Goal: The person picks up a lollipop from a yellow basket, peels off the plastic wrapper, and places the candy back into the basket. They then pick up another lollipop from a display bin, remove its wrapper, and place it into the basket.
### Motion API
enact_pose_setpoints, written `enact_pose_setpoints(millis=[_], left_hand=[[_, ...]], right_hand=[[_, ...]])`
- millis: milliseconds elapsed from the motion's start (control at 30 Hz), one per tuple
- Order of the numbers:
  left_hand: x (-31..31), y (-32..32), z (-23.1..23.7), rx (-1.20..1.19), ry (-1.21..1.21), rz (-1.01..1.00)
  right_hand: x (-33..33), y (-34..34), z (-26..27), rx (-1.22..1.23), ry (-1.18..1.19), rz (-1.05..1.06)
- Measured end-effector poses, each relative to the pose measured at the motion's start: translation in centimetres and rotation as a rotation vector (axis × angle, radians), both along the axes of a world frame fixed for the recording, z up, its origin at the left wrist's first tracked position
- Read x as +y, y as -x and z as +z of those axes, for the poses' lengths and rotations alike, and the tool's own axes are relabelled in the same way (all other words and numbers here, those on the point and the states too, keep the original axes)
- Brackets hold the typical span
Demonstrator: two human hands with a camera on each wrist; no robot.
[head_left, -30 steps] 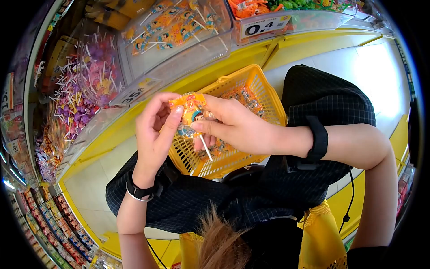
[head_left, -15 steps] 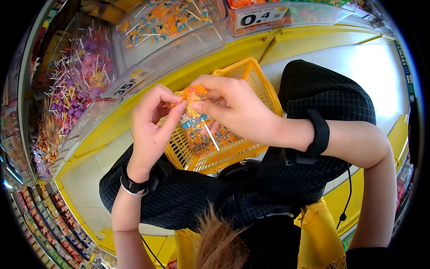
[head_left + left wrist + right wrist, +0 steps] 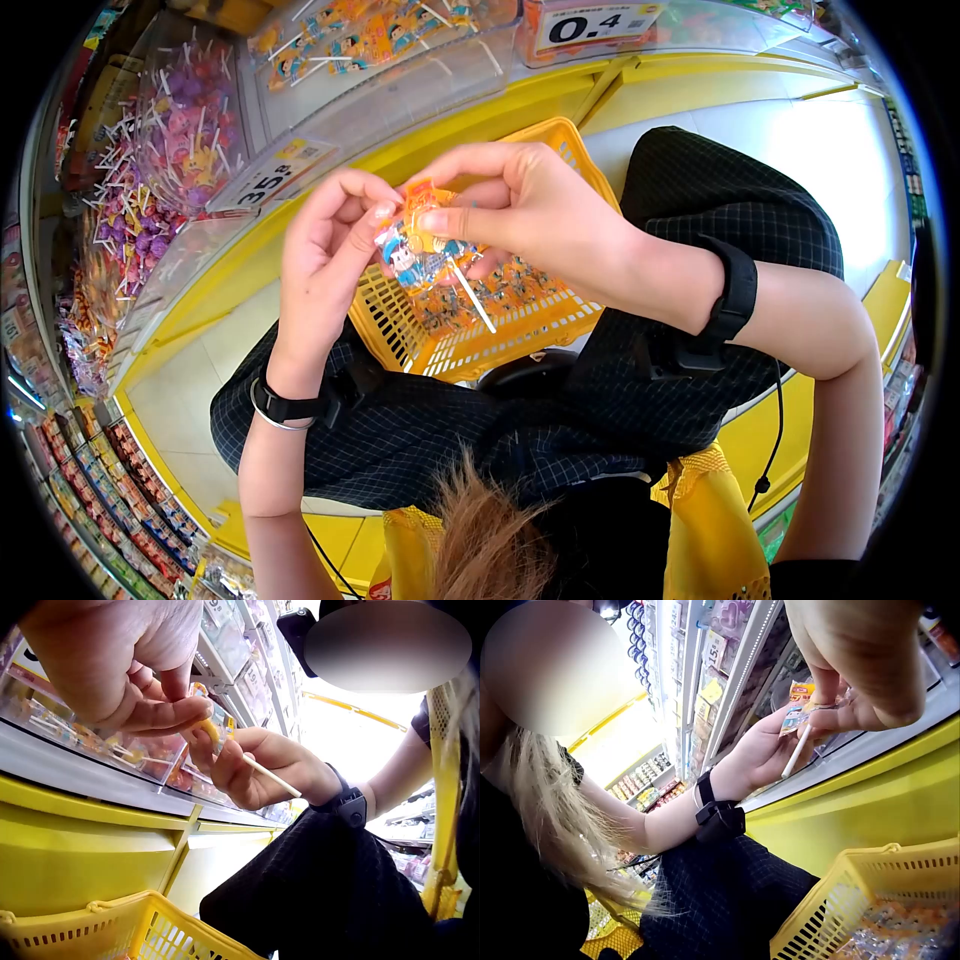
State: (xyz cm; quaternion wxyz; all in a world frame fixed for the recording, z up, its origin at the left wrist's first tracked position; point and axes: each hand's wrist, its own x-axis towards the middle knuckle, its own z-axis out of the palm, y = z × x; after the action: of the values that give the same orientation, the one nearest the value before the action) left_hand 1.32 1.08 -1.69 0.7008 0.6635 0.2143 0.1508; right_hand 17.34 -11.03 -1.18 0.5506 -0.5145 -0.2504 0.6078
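Both hands hold one lollipop in an orange and blue printed wrapper (image 3: 405, 250) above a yellow basket (image 3: 470, 365). The left hand (image 3: 325, 245) pinches the wrapper's left edge between thumb and index finger. The right hand (image 3: 540, 215) grips its other side, thumb pressed on the front. The white stick (image 3: 472, 298) points down and to the right. In the left wrist view the stick (image 3: 271, 777) extends below the right hand (image 3: 262, 769). The right wrist view shows the wrapper (image 3: 796, 709) between the left hand (image 3: 761, 750) and the right hand (image 3: 862, 667). Wrapped candies (image 3: 900, 930) lie in the basket (image 3: 840, 889).
Clear bins of orange-wrapped lollipops (image 3: 370, 40) and purple lollipops (image 3: 190, 130) line the yellow-edged shelf, with price tags reading 35 (image 3: 270, 175) and 0.4 (image 3: 590, 25). The person's knees in dark checked cloth (image 3: 720, 200) flank the basket. Packed shelves (image 3: 110, 480) stand at lower left.
The hands and lollipop have risen slightly in the head view, and the wrapper has turned so its printed figure sits further left. Both hands have kept hold of it.
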Motion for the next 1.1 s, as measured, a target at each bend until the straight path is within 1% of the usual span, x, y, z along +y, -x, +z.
enact_pose_setpoints(millis=[67, 133, 167, 200, 233, 300, 333, 367, 433, 467, 533, 567, 633, 667, 733, 767, 833, 867, 933, 967, 1033, 1067, 1100], left_hand=[[0.2, 0.1, 0.0, 0.037, 0.163, -0.081], [-0.4, -0.2, 0.5, 0.081, 0.155, -0.075], [-0.9, -0.5, 0.5, 0.122, 0.142, -0.073], [-1.4, -0.8, 0.0, 0.067, 0.130, -0.065], [-1.4, -0.8, 0.1, 0.067, 0.133, -0.063], [-1.4, -0.6, 0.7, 0.293, 0.169, -0.142], [-1.7, -0.6, 0.9, 0.354, 0.092, -0.137], [-1.9, -0.5, 0.8, 0.354, 0.095, -0.136], [-2.1, -0.3, 0.5, 0.385, 0.098, -0.114], [-2.0, -0.2, 0.3, 0.384, 0.099, -0.112], [-1.6, 0.0, 0.0, 0.346, 0.036, -0.179], [-1.6, 0.1, 0.0, 0.345, 0.036, -0.177], [-1.5, 0.2, 0.0, 0.353, 0.046, -0.142], [-1.5, 0.3, -0.1, 0.355, 0.047, -0.139], [-1.5, 0.4, -0.6, 0.263, 0.013, -0.103], [-1.6, 0.3, -0.7, 0.264, 0.014, -0.100], [-1.8, 0.1, -1.1, 0.227, -0.081, -0.048], [-1.8, 0.1, -1.3, 0.226, -0.080, -0.048], [-1.6, 0.1, -1.5, 0.202, -0.177, -0.062], [-1.6, 0.1, -1.5, 0.202, -0.175, -0.062], [-1.7, -0.2, -1.5, 0.174, -0.193, -0.031], [-1.8, -0.3, -1.5, 0.174, -0.192, -0.033], [-2.0, -0.4, -1.5, 0.149, -0.098, -0.009]], right_hand=[[0.0, 0.1, 0.1, -0.026, 0.001, 0.033], [-0.2, 0.2, 0.1, -0.136, 0.040, 0.048], [-0.2, 0.2, 0.0, -0.134, 0.043, 0.050], [-0.3, 0.2, -0.1, -0.178, 0.049, 0.055], [-0.3, 0.2, -0.1, -0.222, 0.054, 0.061], [-0.1, 0.1, 0.2, -0.243, 0.078, 0.075], [0.0, 0.1, 0.3, -0.265, 0.099, 0.084], [0.1, 0.0, -0.1, -0.265, 0.101, 0.086], [0.6, 0.1, -0.6, -0.493, -0.060, 0.068], [0.7, 0.1, -0.4, -0.494, -0.060, 0.069], [1.0, 0.1, 0.1, -0.620, -0.084, 0.082], [1.2, 0.2, -0.2, -0.621, -0.084, 0.084], [1.8, 0.4, -0.8, -0.884, -0.351, 0.035], [1.8, 0.4, -0.8, -0.882, -0.351, 0.038], [1.9, 0.3, -0.4, -0.893, -0.281, 0.150], [2.0, 0.3, -0.2, -0.891, -0.282, 0.152], [2.1, 0.1, 0.2, -0.759, -0.176, 0.214], [2.0, 0.1, -0.1, -0.760, -0.175, 0.214], [2.1, 0.1, -0.9, -0.521, -0.185, 0.258], [2.1, 0.0, -1.0, -0.520, -0.183, 0.258], [2.3, 0.0, -1.0, -0.400, -0.114, 0.267], [2.4, 0.0, -0.8, -0.400, -0.113, 0.265], [2.5, 0.0, -0.6, -0.423, -0.116, 0.233]])
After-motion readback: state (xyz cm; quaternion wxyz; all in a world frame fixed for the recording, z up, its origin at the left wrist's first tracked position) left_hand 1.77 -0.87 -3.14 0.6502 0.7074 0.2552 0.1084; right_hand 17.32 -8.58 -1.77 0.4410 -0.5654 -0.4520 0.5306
